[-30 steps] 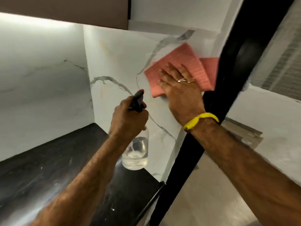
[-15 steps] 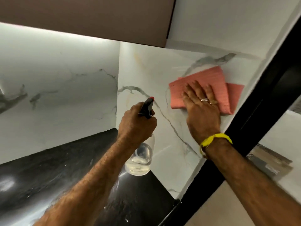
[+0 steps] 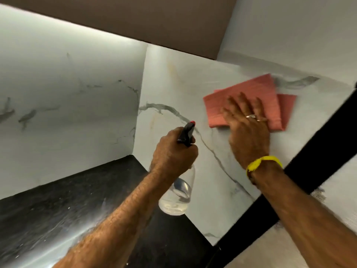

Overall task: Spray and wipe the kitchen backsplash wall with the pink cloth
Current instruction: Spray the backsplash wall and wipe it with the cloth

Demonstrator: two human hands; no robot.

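— Clear plastic first, nearest us: the spray bottle [image 3: 176,192] hangs from the left hand [image 3: 173,153], whose fingers are wrapped round its neck under the black trigger head. Not much liquid in the bottom, by the look of it.

— Is it spraying?

— Can't say. The red-tipped nozzle points at the wall, but I see no mist, and the trigger finger is hidden behind the hand. My guess is the bottle is only held ready.

— And the other hand?

— A little farther in, the right hand [image 3: 248,130], with a yellow wristband [image 3: 263,163] and rings, lies flat with straight, spread fingers, pressing the pink cloth [image 3: 249,102] against the marble backsplash [image 3: 179,89]. The hands are apart, the cloth up and to the right of the bottle.

— So we're at the wiping step.

— I'd judge so, on the upper right part of the side panel, close to the black frame [image 3: 309,163]. The cloth's edges are smeared, which suits a stroke in progress. The next move probably calls for firm, even pressure toward the corner, and another squirt on the yellowish streaks near the top.

— Anything you can't see?

— Whether the wall is wet. The folded cloth's lower part sits under the palm, the black countertop [image 3: 77,200] is cut off at the left, and the brown cabinet [image 3: 154,20] runs out of view above.
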